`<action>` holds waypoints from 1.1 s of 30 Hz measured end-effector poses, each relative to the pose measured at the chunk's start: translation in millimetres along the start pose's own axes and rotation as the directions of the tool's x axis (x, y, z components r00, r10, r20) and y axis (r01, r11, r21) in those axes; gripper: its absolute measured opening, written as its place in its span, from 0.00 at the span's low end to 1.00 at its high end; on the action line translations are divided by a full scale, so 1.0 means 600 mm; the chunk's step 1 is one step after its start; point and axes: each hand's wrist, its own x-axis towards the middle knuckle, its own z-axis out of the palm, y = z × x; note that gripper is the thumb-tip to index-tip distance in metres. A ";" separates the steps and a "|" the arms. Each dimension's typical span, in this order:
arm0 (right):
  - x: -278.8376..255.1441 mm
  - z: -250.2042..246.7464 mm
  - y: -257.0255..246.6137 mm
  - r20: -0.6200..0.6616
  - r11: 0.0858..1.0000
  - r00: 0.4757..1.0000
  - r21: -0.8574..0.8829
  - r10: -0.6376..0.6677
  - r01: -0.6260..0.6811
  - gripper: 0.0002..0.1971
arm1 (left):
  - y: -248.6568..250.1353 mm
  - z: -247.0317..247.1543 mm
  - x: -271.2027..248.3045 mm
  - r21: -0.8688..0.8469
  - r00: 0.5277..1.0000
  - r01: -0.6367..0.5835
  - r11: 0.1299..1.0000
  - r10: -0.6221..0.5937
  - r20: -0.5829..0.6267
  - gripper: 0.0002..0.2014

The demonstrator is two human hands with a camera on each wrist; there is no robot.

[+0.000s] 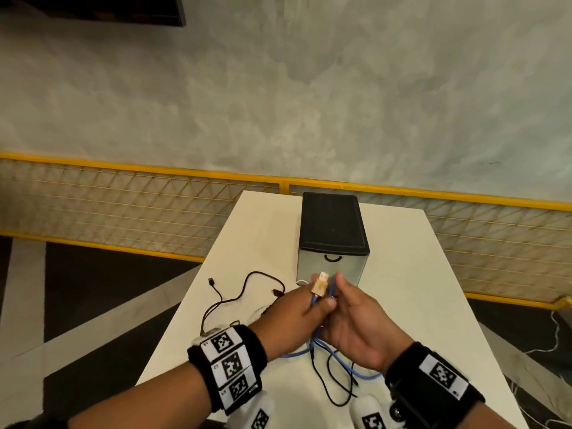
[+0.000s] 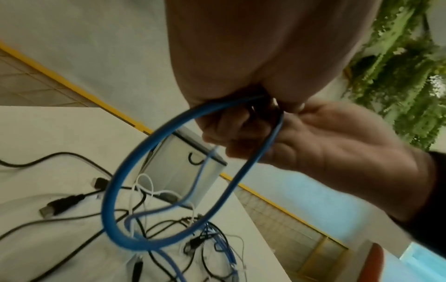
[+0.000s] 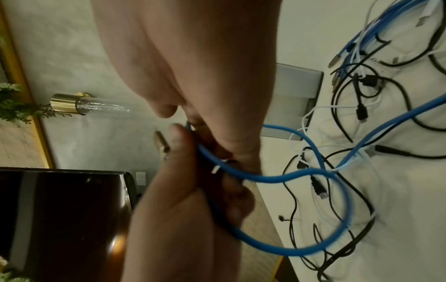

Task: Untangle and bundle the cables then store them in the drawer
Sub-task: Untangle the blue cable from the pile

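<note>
Since the blue cable (image 2: 115,190) pinched in your left hand (image 1: 297,314) and right hand (image 1: 356,317) above the table (image 1: 402,274) looks light and springy, grip where its loops cross.

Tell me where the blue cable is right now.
In the head view, the blue round cable is held up between both hands, just before the grey drawer box, its loops trailing onto the white table.

Both hands (image 3: 193,171) pinch a looped blue cable (image 3: 301,177) — black and white cables (image 3: 362,99) tangled beneath.
</note>
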 end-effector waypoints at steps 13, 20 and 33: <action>0.009 -0.033 -0.087 -0.149 0.993 0.985 0.060 -0.090 0.099 0.20 | -0.139 -0.026 -0.140 0.366 0.842 0.256 0.895 -0.392 0.371 0.13; 0.008 -0.031 -0.032 -0.157 0.996 0.987 -0.089 -0.026 0.012 0.20 | -0.021 -0.049 -0.041 -0.111 0.988 0.141 0.984 -0.147 -0.048 0.12; 0.009 -0.058 -0.040 -0.168 0.998 0.985 0.058 0.031 -0.021 0.16 | -0.049 0.013 -0.036 0.112 0.964 0.083 0.990 -0.109 0.243 0.05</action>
